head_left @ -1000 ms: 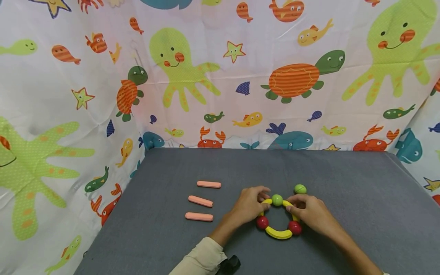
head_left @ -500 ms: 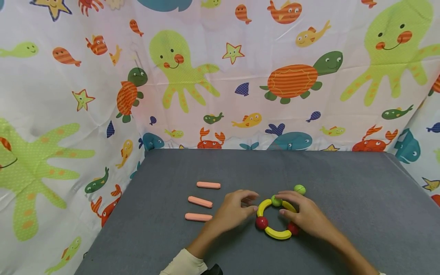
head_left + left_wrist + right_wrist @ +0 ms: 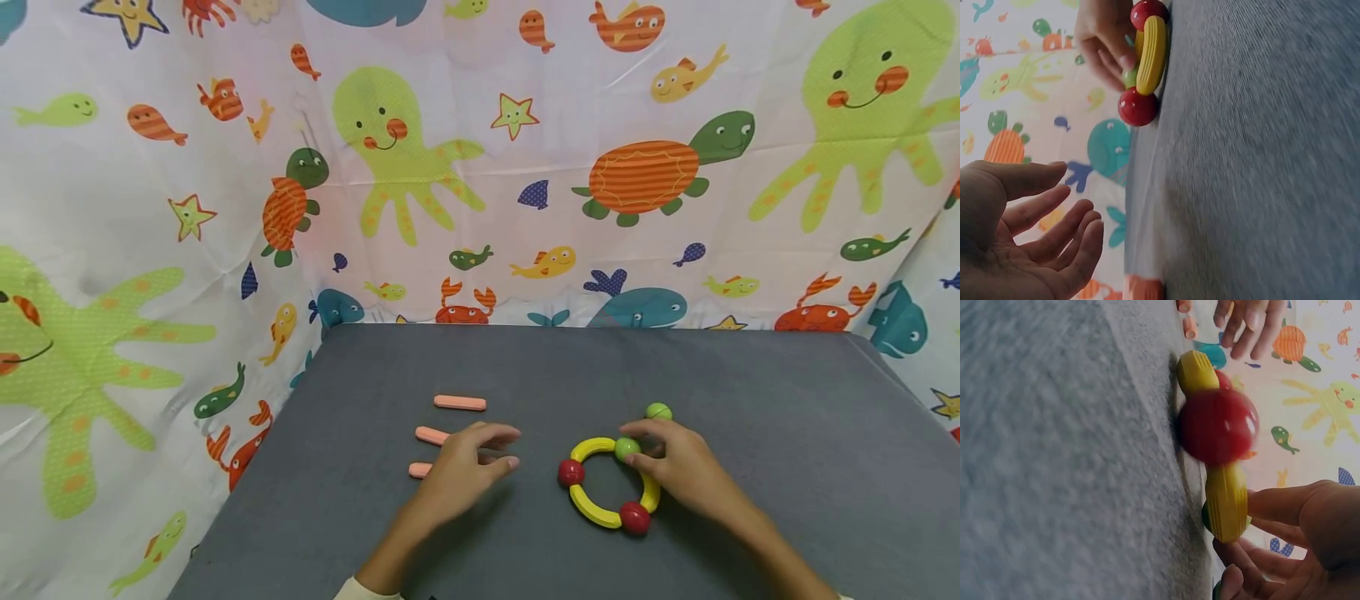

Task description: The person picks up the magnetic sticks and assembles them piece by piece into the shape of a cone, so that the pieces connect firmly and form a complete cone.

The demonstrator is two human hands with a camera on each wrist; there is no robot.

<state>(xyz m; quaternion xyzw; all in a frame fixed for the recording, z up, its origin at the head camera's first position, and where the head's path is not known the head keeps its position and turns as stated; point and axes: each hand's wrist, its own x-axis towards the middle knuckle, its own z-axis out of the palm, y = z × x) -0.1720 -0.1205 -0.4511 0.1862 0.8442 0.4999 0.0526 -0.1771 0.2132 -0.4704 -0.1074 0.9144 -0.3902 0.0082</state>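
A ring made of curved yellow pieces, two red balls and a green ball lies on the grey cloth, right of centre. My right hand pinches the ring at this green ball, thumb on the near side and fingers beyond. In the right wrist view a red ball and a ribbed yellow piece stand close to that hand's fingers. My left hand hovers left of the ring, fingers loosely bent around nothing. It partly covers two of the pink sticks.
A second green ball lies just behind my right hand's fingers, apart from the ring. Grey cloth covers the table. A white curtain printed with sea animals hangs behind it and along the sides.
My left hand has let go of the ring and moved left over the pink sticks. My right hand has shifted onto the ring's green ball, and the ring has turned slightly clockwise.
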